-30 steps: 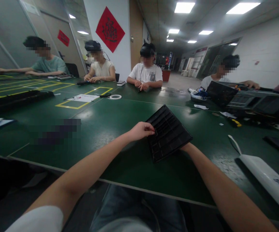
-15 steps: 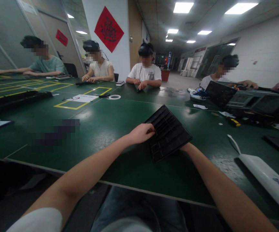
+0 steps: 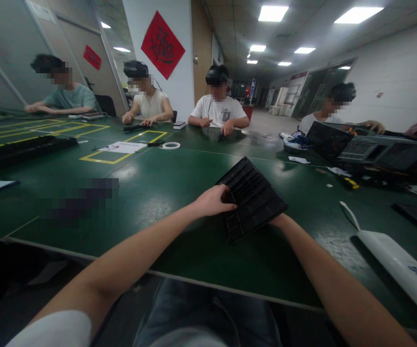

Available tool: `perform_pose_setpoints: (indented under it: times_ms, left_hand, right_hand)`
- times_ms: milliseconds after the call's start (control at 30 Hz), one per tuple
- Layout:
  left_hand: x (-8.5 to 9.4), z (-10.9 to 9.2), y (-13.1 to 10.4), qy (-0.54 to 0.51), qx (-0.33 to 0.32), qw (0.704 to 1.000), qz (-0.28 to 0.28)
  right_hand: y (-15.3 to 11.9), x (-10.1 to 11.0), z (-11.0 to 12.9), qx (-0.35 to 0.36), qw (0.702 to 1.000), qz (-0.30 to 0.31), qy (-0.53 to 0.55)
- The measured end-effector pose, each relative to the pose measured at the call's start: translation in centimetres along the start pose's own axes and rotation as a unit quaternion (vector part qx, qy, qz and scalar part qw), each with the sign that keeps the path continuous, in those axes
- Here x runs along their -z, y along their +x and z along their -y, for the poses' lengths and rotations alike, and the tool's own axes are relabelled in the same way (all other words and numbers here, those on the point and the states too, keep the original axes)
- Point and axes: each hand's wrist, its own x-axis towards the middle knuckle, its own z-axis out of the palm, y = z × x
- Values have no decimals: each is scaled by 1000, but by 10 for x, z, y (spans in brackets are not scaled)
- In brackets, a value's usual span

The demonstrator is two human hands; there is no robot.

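A black tray with ribbed compartments is held tilted above the green table, its inner side facing me. At the tray's left edge is my left hand, with thumb and fingers apart; the thumb lies over the compartments and the fingertips reach the upper left edge. My right hand is behind the tray's lower right corner. Only its wrist side shows, and the tray hides its fingers.
A white case with a strap lies at the right. Behind it are a computer chassis and a yellow-black tool. A tape roll and scissors lie toward the back left. Several people sit across the table.
My left thumb has moved away from the fingers, opening the hand at the tray. The tray stays in place. Across the table, people's hands have shifted.
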Motion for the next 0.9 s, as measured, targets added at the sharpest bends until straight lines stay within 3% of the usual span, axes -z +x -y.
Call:
perform_pose_setpoints:
  times_ms: [67,167,300,333,433,500,600,767,900]
  left_hand:
    - [-5,-1,-1,82,-42,996,-9]
    - [-7,-4,0,116,-55,992,-11]
    - [17,5,8,127,2,991,-37]
    - [27,11,11,131,35,990,-40]
    - [61,37,15,200,160,965,-50]
    - [79,56,14,279,243,926,-74]
    - [94,79,11,342,307,883,-98]
    - [97,91,11,360,319,873,-80]
    - [73,78,16,368,251,893,-66]
  right_hand:
    - [-4,3,-3,-5,1000,-5,-2]
    - [-6,11,-6,-22,1000,-6,-14]
    - [-6,37,-1,-39,995,-10,-91]
    - [-8,47,1,-54,984,-11,-172]
    - [-16,77,1,-185,894,-62,-404]
    - [-23,92,-6,-277,844,-56,-456]
    - [-31,106,-22,-327,812,-40,-481]
    - [-33,105,-25,-339,813,-25,-473]
    - [-21,82,-7,-268,854,-17,-445]
